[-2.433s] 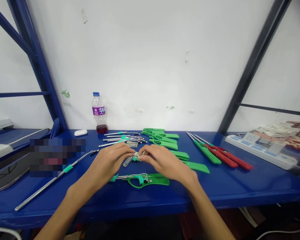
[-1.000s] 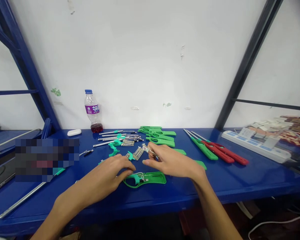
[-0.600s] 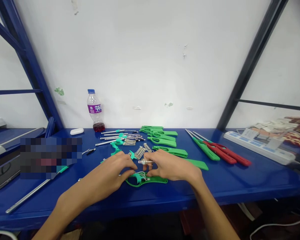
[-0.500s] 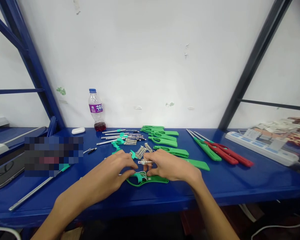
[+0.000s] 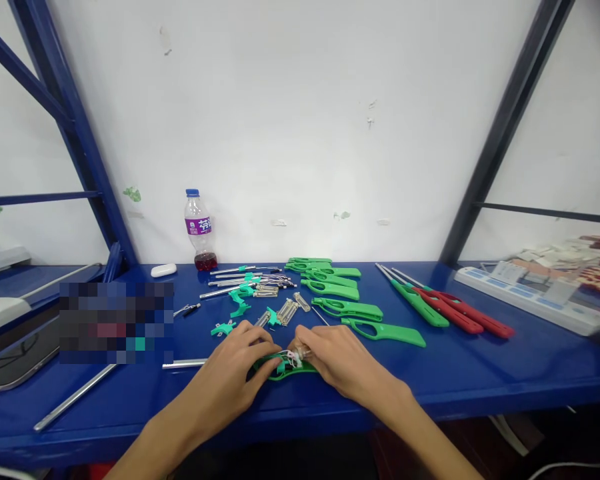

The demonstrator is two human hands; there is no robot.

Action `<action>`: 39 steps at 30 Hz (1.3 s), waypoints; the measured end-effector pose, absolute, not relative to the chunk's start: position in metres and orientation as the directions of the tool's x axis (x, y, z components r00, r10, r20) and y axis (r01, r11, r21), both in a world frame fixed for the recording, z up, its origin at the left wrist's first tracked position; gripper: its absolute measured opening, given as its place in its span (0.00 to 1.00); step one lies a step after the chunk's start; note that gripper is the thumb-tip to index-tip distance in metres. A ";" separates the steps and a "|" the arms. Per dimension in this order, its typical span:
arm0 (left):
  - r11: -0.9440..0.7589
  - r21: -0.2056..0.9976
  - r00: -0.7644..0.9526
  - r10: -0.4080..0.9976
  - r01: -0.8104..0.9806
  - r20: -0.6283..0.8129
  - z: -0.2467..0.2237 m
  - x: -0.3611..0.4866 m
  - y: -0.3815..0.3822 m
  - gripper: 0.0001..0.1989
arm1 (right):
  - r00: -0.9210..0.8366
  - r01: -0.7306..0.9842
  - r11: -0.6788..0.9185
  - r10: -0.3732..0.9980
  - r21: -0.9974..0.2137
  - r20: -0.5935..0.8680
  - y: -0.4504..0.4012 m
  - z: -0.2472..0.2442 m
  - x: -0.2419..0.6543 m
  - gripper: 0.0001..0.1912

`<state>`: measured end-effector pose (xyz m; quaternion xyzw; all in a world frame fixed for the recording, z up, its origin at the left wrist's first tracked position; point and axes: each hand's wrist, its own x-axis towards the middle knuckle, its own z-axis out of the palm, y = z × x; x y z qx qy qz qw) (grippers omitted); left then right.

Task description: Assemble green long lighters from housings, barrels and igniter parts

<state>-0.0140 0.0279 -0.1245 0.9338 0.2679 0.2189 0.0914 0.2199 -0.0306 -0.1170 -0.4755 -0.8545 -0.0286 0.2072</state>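
An opened green lighter casing [image 5: 293,375] lies near the table's front edge, with thin wires [image 5: 291,357] and a teal piece inside it. My left hand [image 5: 237,367] is closed on the casing's left end, thumb and fingers pinching over the teal piece. A metal tube [image 5: 184,364] sticks out to the left from under this hand. My right hand [image 5: 347,360] pinches a clear lighter tank [image 5: 303,351] against the wires over the casing. Its fingers hide most of the tank and the casing's right end.
Loose clear tanks [image 5: 287,311] and teal triggers [image 5: 223,328] lie just beyond my hands. Green casings [image 5: 395,333] stack to the right, near finished red lighters [image 5: 455,313]. Metal tubes with wires [image 5: 230,291], a bottle [image 5: 200,233] and a power strip [image 5: 530,300] are farther off.
My right hand has brought the clear tank down toward the casing, onto the wires. My left hand has closed in on the casing's left end. The camera view has shifted slightly.
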 end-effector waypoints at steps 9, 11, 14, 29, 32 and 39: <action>-0.840 0.262 0.744 0.542 0.474 0.392 -0.130 -0.017 0.022 0.17 | -0.480 0.863 0.503 0.790 0.043 0.382 -0.038 -0.124 0.213 0.17; -0.839 0.242 0.746 0.543 0.487 0.385 -0.130 -0.018 0.021 0.18 | -0.481 0.860 0.509 0.787 0.034 0.386 -0.038 -0.125 0.214 0.18; -0.835 0.225 0.749 0.550 0.502 0.369 -0.131 -0.018 0.020 0.19 | -0.465 0.863 0.504 0.793 0.004 0.393 -0.038 -0.127 0.215 0.19; -0.844 0.282 0.735 0.537 0.457 0.414 -0.130 -0.018 0.020 0.14 | -0.378 0.825 0.514 0.811 -0.234 0.447 -0.039 -0.130 0.219 0.15; -0.857 0.290 0.748 0.514 0.426 0.419 -0.131 -0.018 0.022 0.13 | -0.368 0.825 0.515 0.801 -0.231 0.473 -0.039 -0.130 0.219 0.15; -0.881 0.281 0.761 0.472 0.381 0.446 -0.133 -0.020 0.024 0.12 | -0.314 0.832 0.499 0.784 -0.244 0.535 -0.038 -0.131 0.220 0.15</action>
